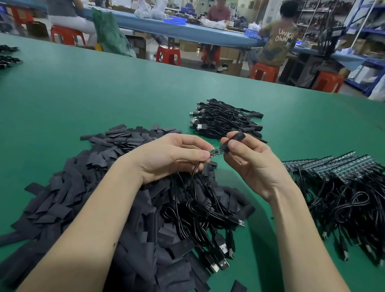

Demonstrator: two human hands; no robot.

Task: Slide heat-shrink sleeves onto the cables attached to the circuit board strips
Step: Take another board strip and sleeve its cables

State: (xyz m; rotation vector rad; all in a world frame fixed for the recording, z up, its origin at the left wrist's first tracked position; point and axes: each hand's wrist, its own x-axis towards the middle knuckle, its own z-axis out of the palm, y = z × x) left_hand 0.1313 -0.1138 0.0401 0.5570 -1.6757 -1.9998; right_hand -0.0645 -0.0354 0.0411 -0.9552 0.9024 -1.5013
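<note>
Item in hand: circuit board strip [215, 152], held mid-scene above the sleeve pile [111, 199]. Left hand [172, 158] pinches its cable end; right hand [248, 158] pinches a heat-shrink sleeve [235, 138] at the strip's right tip. Step: threading begun. Next: likely sliding the sleeve leftward, kept aligned.

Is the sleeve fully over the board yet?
No. The sleeve covers only one end; most of the board is bare between both hands.
</note>
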